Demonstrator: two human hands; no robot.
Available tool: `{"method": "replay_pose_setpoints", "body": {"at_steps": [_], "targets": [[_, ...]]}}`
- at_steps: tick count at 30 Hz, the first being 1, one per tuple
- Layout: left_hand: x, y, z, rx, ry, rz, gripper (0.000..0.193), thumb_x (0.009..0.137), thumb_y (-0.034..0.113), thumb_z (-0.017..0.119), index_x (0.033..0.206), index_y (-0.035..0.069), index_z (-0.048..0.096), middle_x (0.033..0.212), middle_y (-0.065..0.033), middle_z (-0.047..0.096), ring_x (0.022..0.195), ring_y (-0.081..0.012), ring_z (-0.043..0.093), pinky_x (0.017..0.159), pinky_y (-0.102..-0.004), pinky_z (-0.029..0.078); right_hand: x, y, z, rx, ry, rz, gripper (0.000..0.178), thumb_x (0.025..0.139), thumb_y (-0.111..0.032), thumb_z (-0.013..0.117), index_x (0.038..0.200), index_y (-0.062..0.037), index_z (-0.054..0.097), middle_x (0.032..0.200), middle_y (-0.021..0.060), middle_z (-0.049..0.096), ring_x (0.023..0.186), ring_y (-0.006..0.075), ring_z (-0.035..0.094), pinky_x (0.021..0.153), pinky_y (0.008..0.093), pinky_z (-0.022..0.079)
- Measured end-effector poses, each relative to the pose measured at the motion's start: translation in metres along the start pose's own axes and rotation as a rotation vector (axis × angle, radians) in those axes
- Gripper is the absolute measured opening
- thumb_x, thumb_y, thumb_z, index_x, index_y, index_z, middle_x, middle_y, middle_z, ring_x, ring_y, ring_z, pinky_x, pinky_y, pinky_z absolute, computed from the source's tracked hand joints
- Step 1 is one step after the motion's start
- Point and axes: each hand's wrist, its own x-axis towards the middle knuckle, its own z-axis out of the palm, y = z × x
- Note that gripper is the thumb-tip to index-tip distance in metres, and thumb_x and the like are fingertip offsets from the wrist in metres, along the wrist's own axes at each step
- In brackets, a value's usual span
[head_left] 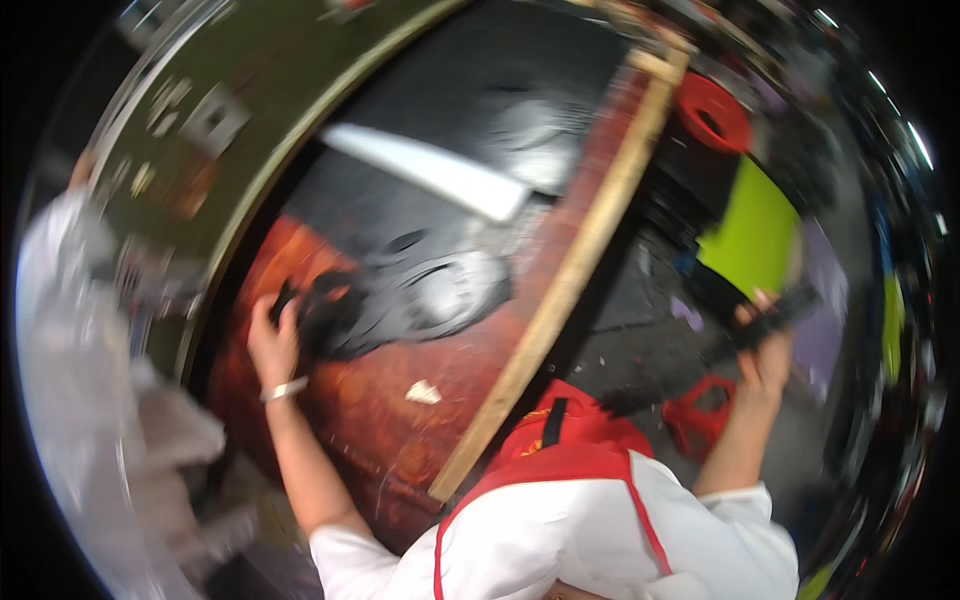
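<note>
My left hand (pixel 274 345), with a light band at the wrist, is over the left part of the red tabletop (pixel 400 450). Its thumb and fingers pinch a small dark piece beside a crumpled black sheet (pixel 365 310) with a glossy patch. Off the table to the right, my right hand (pixel 766 350) grips a long black strip (pixel 690 365), ragged at its lower end. A white tapered strip (pixel 430 170) lies across a larger black sheet (pixel 400 100) farther up the table. Motion blur hides the finer detail.
A pale wooden rail (pixel 570 290) edges the table on my side. To the right are a red round container (pixel 714 112), a yellow-green panel (pixel 750 230) and a red plastic object (pixel 697 415) low down. A green-topped table (pixel 270 70) and translucent plastic sheeting (pixel 75 400) are at the left.
</note>
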Motion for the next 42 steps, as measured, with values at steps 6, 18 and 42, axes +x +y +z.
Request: {"method": "replay_pose_setpoints", "body": {"at_steps": [6, 18, 42], "targets": [[-0.024, 0.122, 0.09, -0.617, -0.632, -0.058, 0.017, 0.098, 0.014, 0.049, 0.095, 0.002, 0.061, 0.084, -0.0004, 0.062, 0.077, -0.0079, 0.052, 0.068, -0.0247, 0.041, 0.044, 0.05, -0.035, 0.061, 0.186, 0.184, 0.022, 0.082, -0.003, 0.056, 0.103, 0.0002, 0.063, 0.09, 0.0087, 0.066, 0.079, 0.0221, 0.066, 0.07, 0.0385, 0.056], [-0.057, 0.387, 0.385, -0.434, -1.332, -0.139, 0.019, 0.102, 0.025, 0.04, 0.102, 0.01, 0.051, 0.064, -0.0029, 0.052, 0.037, -0.0127, 0.047, 0.032, -0.0226, 0.034, 0.168, 0.076, -0.128, 0.416, 0.427, 0.472, 0.007, 0.076, -0.005, 0.063, 0.074, 0.0008, 0.061, 0.08, 0.0094, 0.062, 0.072, 0.0206, 0.06, 0.066, 0.0356, 0.051], [-0.121, 0.449, 0.41, -1.06, -0.91, -0.021, 0.028, 0.091, 0.009, 0.063, 0.116, -0.002, 0.057, 0.106, -0.0059, 0.065, 0.096, -0.0111, 0.058, 0.086, -0.0275, 0.047, 0.195, 0.029, -0.029, -0.013, -0.418, 0.035, 0.029, 0.095, -0.02, 0.056, 0.113, 0.0029, 0.056, 0.099, 0.0063, 0.061, 0.091, 0.0148, 0.057, 0.08, 0.0298, 0.047]]}}
